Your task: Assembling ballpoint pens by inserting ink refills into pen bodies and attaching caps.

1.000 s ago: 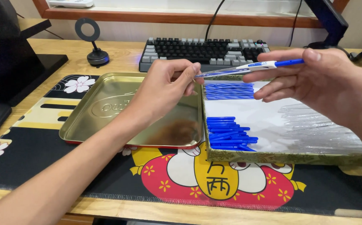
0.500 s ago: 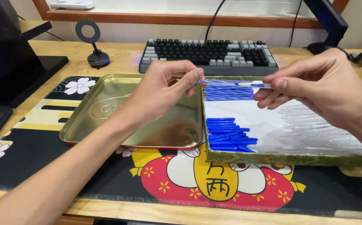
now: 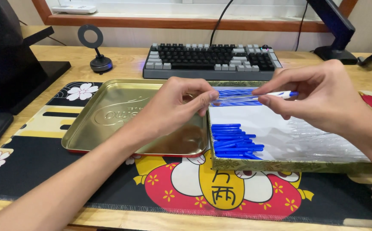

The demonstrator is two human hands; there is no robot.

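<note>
- A slim clear plastic pen barrel with a blue end point(image 3: 254, 96) is held level in the air, just above the far end of the box, pinched at both ends.
- Its left end is gripped by the left hand point(image 3: 175, 107), fingers pressed together around it.
- Its blue end is nipped by the right hand point(image 3: 318, 100), thumb and fingertips closed on it.
- Right underneath, a patterned box with a white lining point(image 3: 288, 164) is seen, loaded with blue pen caps point(image 3: 233, 141) and clear tubes point(image 3: 318, 141).
- A gold metal tray point(image 3: 109, 115) is parked touching the box's left side, on a colourful desk mat point(image 3: 44, 167).
- A grey-and-black keyboard point(image 3: 211, 60) is spotted further back on the wooden worktop point(image 3: 122, 57).
</note>
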